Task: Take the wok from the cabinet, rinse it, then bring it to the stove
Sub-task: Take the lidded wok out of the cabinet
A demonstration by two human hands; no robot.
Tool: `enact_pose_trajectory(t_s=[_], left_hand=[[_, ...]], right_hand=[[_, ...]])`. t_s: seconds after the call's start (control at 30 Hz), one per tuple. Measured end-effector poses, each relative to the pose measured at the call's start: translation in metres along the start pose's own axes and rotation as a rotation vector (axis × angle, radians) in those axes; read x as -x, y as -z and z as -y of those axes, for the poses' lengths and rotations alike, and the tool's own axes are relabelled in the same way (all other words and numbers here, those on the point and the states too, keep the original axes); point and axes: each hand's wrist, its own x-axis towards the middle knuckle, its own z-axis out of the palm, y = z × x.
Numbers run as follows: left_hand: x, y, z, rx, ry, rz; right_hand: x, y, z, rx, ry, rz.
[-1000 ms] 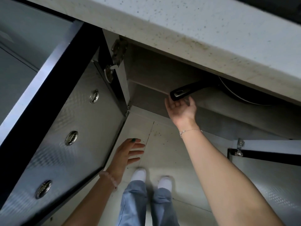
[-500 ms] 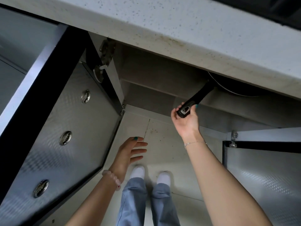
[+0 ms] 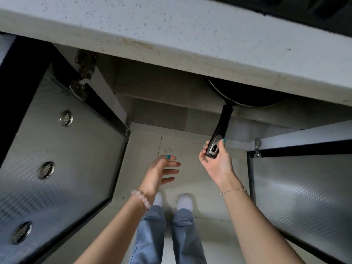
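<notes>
The black wok [image 3: 245, 96] lies on the cabinet shelf [image 3: 257, 121] under the speckled countertop [image 3: 190, 33], most of its bowl hidden by the counter edge. Its long black handle [image 3: 222, 124] sticks out of the cabinet toward me. My right hand [image 3: 215, 161] grips the end of that handle, fingers wrapped around it. My left hand [image 3: 162, 172] hangs open in the air to the left, below the cabinet opening, holding nothing.
Both cabinet doors stand open: the left door [image 3: 53, 153] with several round metal vents, the right door [image 3: 304, 199] with frosted glass. Below are a tiled floor [image 3: 186, 149] and my legs in jeans [image 3: 167, 235]. A dark stove edge [image 3: 285, 4] shows at top right.
My right hand closed on the wok handle and drew it out toward me, swinging the handle from pointing left to pointing down. The view shifted right. My left hand stayed open.
</notes>
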Motion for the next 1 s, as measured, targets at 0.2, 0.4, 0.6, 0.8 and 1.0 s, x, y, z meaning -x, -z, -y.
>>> enact_pose_trajectory(t_s=[0.2,0.4,0.6,0.8,1.0], left_hand=[[-0.022,-0.042,-0.014,0.007,0.001,0.139],[-0.047,-0.070,-0.023,0.088,0.128,0.317],[-0.064,-0.085,-0.026,0.044,0.154,0.371],[-0.070,-0.098,-0.035,0.056,0.187,0.342],[-0.074,-0.110,-0.026,0.132,0.209,0.367]], right_hand=[[0.011,0.018,-0.009,0.034,-0.016,-0.027],[0.023,0.032,-0.015,0.001,-0.049,-0.003],[0.030,0.046,-0.017,0.016,-0.031,0.000],[0.032,0.076,-0.007,0.060,-0.024,-0.070],[0.003,0.070,0.040,0.000,0.021,-0.049]])
